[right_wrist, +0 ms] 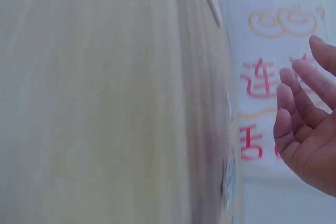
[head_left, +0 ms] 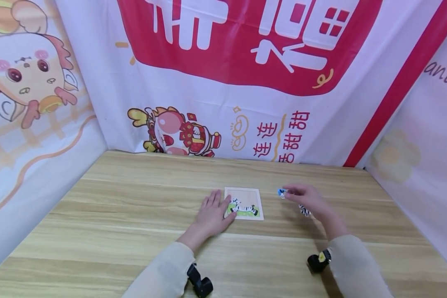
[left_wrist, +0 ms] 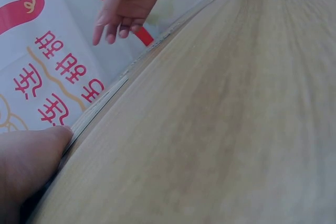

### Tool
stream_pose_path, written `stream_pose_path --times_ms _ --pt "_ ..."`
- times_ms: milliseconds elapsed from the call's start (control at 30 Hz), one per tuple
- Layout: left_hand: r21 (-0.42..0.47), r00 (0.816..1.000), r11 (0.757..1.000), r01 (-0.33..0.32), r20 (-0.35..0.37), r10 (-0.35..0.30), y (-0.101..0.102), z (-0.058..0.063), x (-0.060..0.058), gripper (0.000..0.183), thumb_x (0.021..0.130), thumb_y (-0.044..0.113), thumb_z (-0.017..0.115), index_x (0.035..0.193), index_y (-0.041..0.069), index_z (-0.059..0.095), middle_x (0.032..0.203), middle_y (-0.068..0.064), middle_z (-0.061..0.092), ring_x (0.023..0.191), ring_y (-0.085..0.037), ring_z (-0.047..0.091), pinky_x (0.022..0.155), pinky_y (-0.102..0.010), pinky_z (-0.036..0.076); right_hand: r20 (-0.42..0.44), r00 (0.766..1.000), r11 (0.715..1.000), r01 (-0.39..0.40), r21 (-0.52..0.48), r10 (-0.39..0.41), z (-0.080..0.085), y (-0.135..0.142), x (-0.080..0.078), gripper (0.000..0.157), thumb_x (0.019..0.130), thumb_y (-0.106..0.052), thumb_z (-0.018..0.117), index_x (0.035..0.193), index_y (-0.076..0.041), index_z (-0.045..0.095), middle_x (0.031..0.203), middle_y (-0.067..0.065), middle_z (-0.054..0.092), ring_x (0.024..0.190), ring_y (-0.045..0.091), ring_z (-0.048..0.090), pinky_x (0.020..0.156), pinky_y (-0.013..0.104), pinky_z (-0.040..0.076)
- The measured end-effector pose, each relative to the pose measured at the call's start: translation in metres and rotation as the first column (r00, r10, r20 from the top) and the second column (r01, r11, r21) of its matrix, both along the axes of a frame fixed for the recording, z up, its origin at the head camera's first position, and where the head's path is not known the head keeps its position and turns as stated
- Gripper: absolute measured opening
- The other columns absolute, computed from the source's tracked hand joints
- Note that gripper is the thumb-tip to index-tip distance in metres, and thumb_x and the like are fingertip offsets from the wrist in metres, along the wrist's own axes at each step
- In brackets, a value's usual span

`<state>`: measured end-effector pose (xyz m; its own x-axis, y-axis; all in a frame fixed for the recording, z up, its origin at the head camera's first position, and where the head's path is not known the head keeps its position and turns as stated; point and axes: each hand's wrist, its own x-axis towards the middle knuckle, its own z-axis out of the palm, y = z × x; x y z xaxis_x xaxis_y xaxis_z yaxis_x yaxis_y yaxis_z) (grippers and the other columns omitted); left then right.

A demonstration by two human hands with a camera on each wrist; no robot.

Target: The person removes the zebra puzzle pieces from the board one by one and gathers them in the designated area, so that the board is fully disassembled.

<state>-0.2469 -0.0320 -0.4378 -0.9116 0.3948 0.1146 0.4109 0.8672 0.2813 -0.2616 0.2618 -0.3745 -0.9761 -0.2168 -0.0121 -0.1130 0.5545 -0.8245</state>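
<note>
A small square puzzle board (head_left: 261, 209) with a pale frame and a zebra picture lies on the wooden table. Its lower part shows green and a striped body; the upper part is bare wood. My left hand (head_left: 213, 215) rests flat over the board's left edge, thumb along the bottom corner; in the left wrist view the thumb (left_wrist: 34, 153) touches the frame. To the right, my right hand (head_left: 306, 198) hovers above the table with loosely bent fingers, holding nothing in the right wrist view. Near it lie a blue puzzle piece (head_left: 282, 193) and a striped black-and-white piece (head_left: 304, 211), partly hidden by the hand.
The wooden table (head_left: 134, 231) runs back to a printed cloth wall (head_left: 193, 82). More printed cloth closes off the left and right sides. Black wrist cameras (head_left: 200, 285) are strapped to both sleeves.
</note>
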Motion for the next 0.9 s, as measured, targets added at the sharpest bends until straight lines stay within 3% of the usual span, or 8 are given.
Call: stream_pose_path --times_ms 133,333,500,667,900 --pt "0.003 1.000 1.000 -0.003 0.005 0.003 0.001 0.000 0.000 0.064 0.087 0.054 0.029 0.137 0.015 0.023 0.140 -0.019 0.009 0.127 -0.031 0.002 0.100 -0.045 0.003 -0.028 0.999 0.999 -0.031 -0.027 0.030 0.000 -0.021 -0.007 0.042 0.081 -0.027 0.060 0.115 -0.003 0.054 0.109 0.017 0.054 0.094 0.023 0.049 0.080 0.036 0.041" --pt "0.046 1.000 0.999 -0.011 -0.013 0.012 0.001 0.001 -0.001 0.065 0.087 0.052 0.033 0.137 0.012 0.024 0.139 -0.019 0.014 0.127 -0.032 0.007 0.100 -0.046 0.005 0.003 0.999 0.996 -0.054 -0.073 0.055 -0.002 -0.053 -0.013 0.033 0.082 -0.014 0.059 0.113 -0.001 0.055 0.105 0.016 0.055 0.092 0.023 0.050 0.079 0.035 0.042" --pt "0.086 0.999 0.996 -0.021 -0.030 0.023 -0.002 0.002 -0.002 0.065 0.086 0.050 0.038 0.135 0.008 0.028 0.139 -0.019 0.017 0.126 -0.034 0.011 0.099 -0.047 0.008 0.026 0.998 0.996 -0.064 -0.054 0.065 -0.004 -0.077 -0.014 0.031 0.083 -0.016 0.059 0.111 -0.005 0.057 0.102 0.009 0.057 0.091 0.020 0.049 0.080 0.035 0.040" --pt "0.063 0.998 0.997 -0.048 -0.032 0.051 -0.008 0.000 -0.005 0.067 0.085 0.053 0.038 0.135 0.010 0.028 0.139 -0.018 0.015 0.126 -0.033 0.009 0.099 -0.048 0.007 0.063 0.995 0.996 -0.068 -0.060 0.072 -0.008 -0.093 -0.017 0.030 0.082 -0.017 0.059 0.111 -0.010 0.058 0.101 0.005 0.057 0.091 0.017 0.050 0.080 0.035 0.040" --pt "0.025 0.999 0.999 -0.019 -0.038 0.020 -0.012 -0.001 -0.009 0.064 0.085 0.055 0.033 0.136 0.016 0.029 0.139 -0.018 0.016 0.126 -0.034 0.008 0.098 -0.050 0.008 0.015 0.996 0.995 -0.084 -0.047 0.085 -0.022 -0.102 -0.022 0.027 0.080 -0.013 0.061 0.107 -0.007 0.060 0.088 0.002 0.057 0.082 0.018 0.050 0.072 0.032 0.041"
